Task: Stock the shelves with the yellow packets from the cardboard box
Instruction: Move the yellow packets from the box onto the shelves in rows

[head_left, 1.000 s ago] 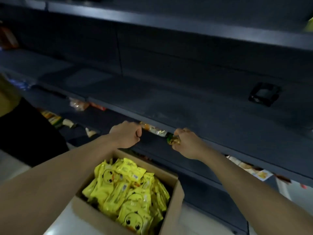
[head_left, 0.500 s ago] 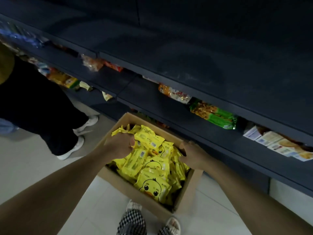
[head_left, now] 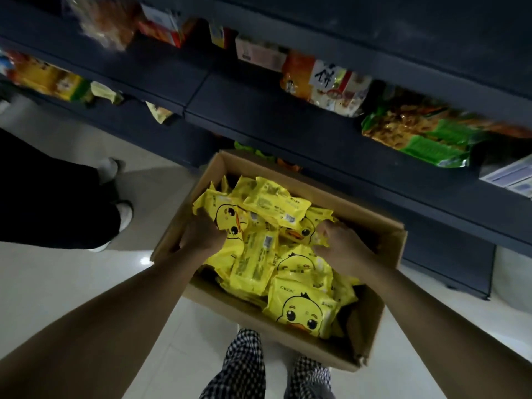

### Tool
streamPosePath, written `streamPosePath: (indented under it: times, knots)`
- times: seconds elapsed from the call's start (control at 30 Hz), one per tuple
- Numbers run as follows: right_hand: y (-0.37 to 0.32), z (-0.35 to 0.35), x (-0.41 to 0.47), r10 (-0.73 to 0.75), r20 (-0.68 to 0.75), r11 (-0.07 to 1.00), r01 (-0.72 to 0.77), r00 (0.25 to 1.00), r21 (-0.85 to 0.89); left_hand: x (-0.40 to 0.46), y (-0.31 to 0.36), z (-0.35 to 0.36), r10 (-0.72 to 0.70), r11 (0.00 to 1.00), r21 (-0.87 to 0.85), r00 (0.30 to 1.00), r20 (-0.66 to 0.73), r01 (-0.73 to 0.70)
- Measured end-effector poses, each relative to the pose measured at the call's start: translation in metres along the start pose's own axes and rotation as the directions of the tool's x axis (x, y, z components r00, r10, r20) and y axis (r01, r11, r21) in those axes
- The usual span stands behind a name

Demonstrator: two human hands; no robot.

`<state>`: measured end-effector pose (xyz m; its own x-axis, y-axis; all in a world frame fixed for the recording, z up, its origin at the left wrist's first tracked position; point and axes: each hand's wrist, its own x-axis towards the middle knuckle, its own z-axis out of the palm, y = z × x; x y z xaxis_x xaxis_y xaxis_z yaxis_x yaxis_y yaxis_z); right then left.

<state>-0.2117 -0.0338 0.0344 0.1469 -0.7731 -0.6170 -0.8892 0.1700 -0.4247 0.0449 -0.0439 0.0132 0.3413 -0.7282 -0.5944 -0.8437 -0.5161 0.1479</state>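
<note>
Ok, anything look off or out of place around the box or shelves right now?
Nothing damaged or spilled. The yellow packets lie jumbled in the box, both hands gripping some. A green bag overhangs its shelf edge, askew.

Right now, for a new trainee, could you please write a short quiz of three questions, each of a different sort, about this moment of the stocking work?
1. True or false: both hands are inside the cardboard box.
2. Multiple choice: what does the left hand grip? A) a green bag B) yellow packets C) the shelf edge
3. Fill in: on the shelf above the box, to the right, lies a large ____ snack bag.

Key
1. True. The right hand is also curled among the packets.
2. B
3. green
</note>
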Motion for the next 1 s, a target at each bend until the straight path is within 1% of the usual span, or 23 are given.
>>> streamPosePath:
  times: [0.07, 0.17, 0.23, 0.3, 0.4, 0.5, 0.6, 0.7, 0.73, 0.8, 0.87, 0.93, 1.0]
  knots:
    - [-0.004, 0.007, 0.017, 0.016, -0.023, 1.0, -0.015, 1.0, 0.006, 0.015, 0.0, 0.009, -0.043, 0.996, -0.073, 0.999, 0.014, 0.044]
    - [-0.01, 0.014, 0.044, 0.036, -0.07, 0.999, -0.033, 0.997, 0.039, 0.036, 0.0, 0.023, -0.099, 0.962, -0.252, 0.995, 0.033, 0.104]
    - [-0.015, 0.019, 0.061, 0.052, -0.108, 0.997, -0.046, 0.993, 0.061, 0.047, 0.0, 0.029, -0.133, 0.94, -0.315, 0.991, 0.026, 0.135]
    - [-0.021, 0.024, 0.077, 0.055, -0.134, 0.997, -0.048, 0.989, 0.058, 0.054, -0.003, 0.036, -0.15, 0.939, -0.311, 0.989, 0.013, 0.147]
    - [-0.031, 0.039, 0.096, 0.037, -0.145, 0.999, -0.031, 0.989, 0.042, 0.061, -0.009, 0.042, -0.131, 0.953, -0.275, 0.991, 0.016, 0.131]
    - [-0.041, 0.06, 0.111, 0.016, -0.175, 0.999, -0.024, 0.984, -0.047, 0.063, -0.018, 0.043, -0.103, 0.959, -0.265, 0.995, 0.008, 0.102]
    - [-0.05, 0.082, 0.123, 0.053, -0.278, 0.987, -0.091, 0.959, -0.129, 0.064, -0.024, 0.043, -0.06, 0.961, -0.275, 0.997, -0.053, 0.044]
    - [-0.054, 0.103, 0.135, 0.094, -0.338, 0.97, -0.163, 0.936, -0.18, 0.062, -0.026, 0.039, -0.019, 0.958, -0.285, 0.996, -0.091, -0.007]
    - [-0.053, 0.107, 0.139, 0.088, -0.371, 0.959, -0.18, 0.924, -0.221, 0.061, -0.026, 0.037, -0.01, 0.957, -0.289, 0.995, -0.101, -0.02]
    - [-0.05, 0.107, 0.145, 0.016, -0.446, 0.931, -0.176, 0.895, -0.319, 0.061, -0.028, 0.033, 0.003, 0.954, -0.298, 0.993, -0.12, -0.039]
    - [-0.047, 0.097, 0.143, -0.047, -0.443, 0.919, -0.135, 0.895, -0.371, 0.061, -0.032, 0.03, 0.023, 0.954, -0.293, 0.99, -0.138, -0.063]
    - [-0.042, 0.085, 0.135, -0.054, -0.418, 0.945, -0.089, 0.907, -0.316, 0.058, -0.033, 0.028, 0.037, 0.955, -0.285, 0.988, -0.149, -0.078]
    - [-0.037, 0.072, 0.123, -0.027, -0.403, 0.976, -0.063, 0.915, -0.208, 0.053, -0.032, 0.027, 0.043, 0.953, -0.292, 0.989, -0.144, -0.084]
